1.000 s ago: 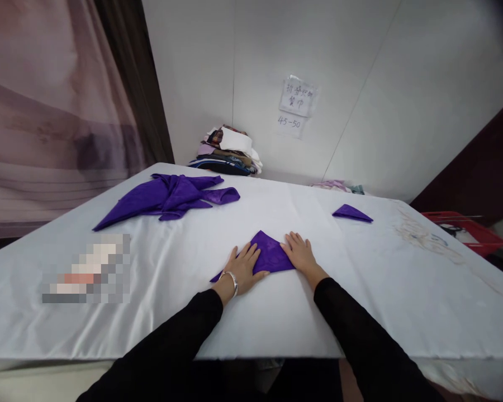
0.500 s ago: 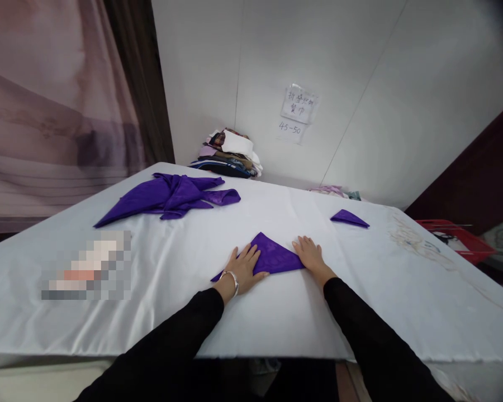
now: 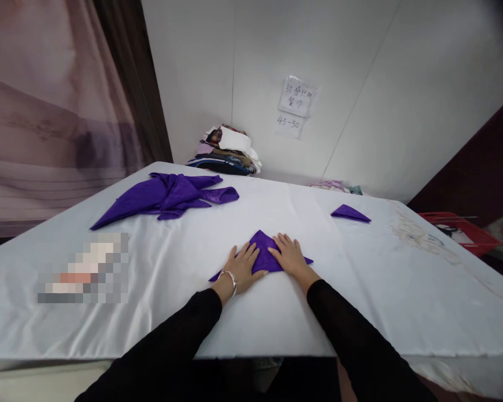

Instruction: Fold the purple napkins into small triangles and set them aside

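Observation:
A purple cloth napkin [image 3: 262, 251], folded into a triangle, lies flat on the white-covered table with its peak pointing away from me. My left hand [image 3: 243, 267], with a silver bracelet at the wrist, rests open on the napkin's left side, fingers spread. On its right side lies my right hand [image 3: 291, 255], also open, palm down. The napkin's two side corners stick out beyond my hands; the parts beneath my palms are hidden.
A loose heap of purple cloths [image 3: 167, 195] lies at the back left. One small folded purple napkin [image 3: 351, 213] is at the back right. Piled clothes [image 3: 226, 151] stand against the wall, under paper signs [image 3: 295, 103]. A red basket [image 3: 471, 234] is beyond the right edge.
My right hand has slid left from the napkin's right corner onto its middle-right, uncovering that corner. My left hand stays in place. The view has shifted slightly.

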